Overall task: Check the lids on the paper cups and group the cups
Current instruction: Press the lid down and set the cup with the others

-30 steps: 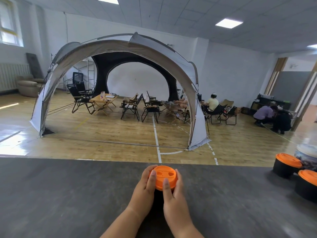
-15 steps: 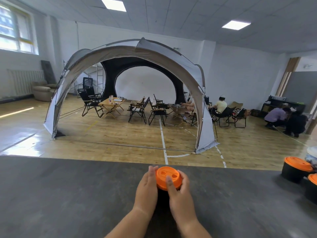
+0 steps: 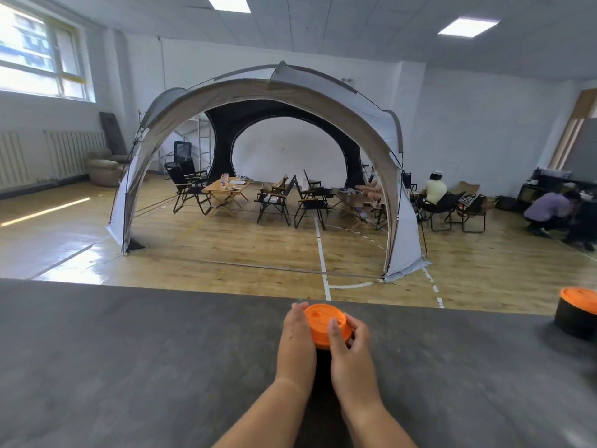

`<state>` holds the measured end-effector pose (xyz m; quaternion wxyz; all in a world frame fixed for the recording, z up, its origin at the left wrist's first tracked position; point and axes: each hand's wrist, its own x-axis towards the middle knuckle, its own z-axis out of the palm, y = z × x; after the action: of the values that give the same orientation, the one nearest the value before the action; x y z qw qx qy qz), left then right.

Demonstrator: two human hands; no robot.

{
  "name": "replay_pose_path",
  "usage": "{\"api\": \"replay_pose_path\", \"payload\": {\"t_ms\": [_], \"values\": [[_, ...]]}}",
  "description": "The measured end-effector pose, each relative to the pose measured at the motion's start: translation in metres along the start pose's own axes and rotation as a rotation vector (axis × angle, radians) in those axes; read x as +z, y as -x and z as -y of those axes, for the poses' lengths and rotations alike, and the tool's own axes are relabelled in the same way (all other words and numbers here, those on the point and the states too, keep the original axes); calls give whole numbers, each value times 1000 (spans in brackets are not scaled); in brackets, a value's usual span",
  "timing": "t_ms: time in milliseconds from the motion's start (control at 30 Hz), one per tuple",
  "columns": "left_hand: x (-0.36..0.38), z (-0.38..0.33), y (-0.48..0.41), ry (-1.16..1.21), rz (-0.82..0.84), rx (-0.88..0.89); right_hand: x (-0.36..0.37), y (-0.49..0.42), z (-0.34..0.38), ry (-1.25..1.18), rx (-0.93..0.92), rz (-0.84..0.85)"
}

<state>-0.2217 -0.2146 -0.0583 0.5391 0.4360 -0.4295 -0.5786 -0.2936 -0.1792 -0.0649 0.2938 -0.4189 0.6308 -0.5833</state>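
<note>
A wooden floor [image 3: 226,247] carries a grey dome tent [image 3: 274,92] over folding chairs [image 3: 274,202]; nearer lies the dark desk [image 3: 129,350], a second cup [image 3: 575,318] at its right edge; near its far edge the left hand [image 3: 295,344] and right hand [image 3: 352,354] curl round a black cup [image 3: 323,360], the right thumb on its orange lid [image 3: 323,321].

Indoor hall dressed as a campsite.
Wood floor [image 3: 226,247] with painted court lines [image 3: 319,240]; dome tent [image 3: 274,88] at 12 o'clock over folding chairs [image 3: 273,202]; radiators [image 3: 74,153] at 10 o'clock.
</note>
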Motion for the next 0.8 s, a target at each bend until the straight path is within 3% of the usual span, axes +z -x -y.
{"api": "replay_pose_path", "payload": {"t_ms": [167, 367, 467, 567, 800], "values": [[-6, 4, -10, -111, -20, 36, -9, -6, 3, 54, -9, 48], [-10, -8, -17, -55, 25, -69, -16, -20, 12, 95, 22, 135], [-11, -8, -16, -141, 63, -34, -19, -25, 14, 107, 35, 170], [-13, -1, -14, -77, 19, 7, -18, -25, 21, 127, 26, 199], [4, 1, 4, 13, -72, -33, -3, -3, 18, 168, -38, 41]]}}
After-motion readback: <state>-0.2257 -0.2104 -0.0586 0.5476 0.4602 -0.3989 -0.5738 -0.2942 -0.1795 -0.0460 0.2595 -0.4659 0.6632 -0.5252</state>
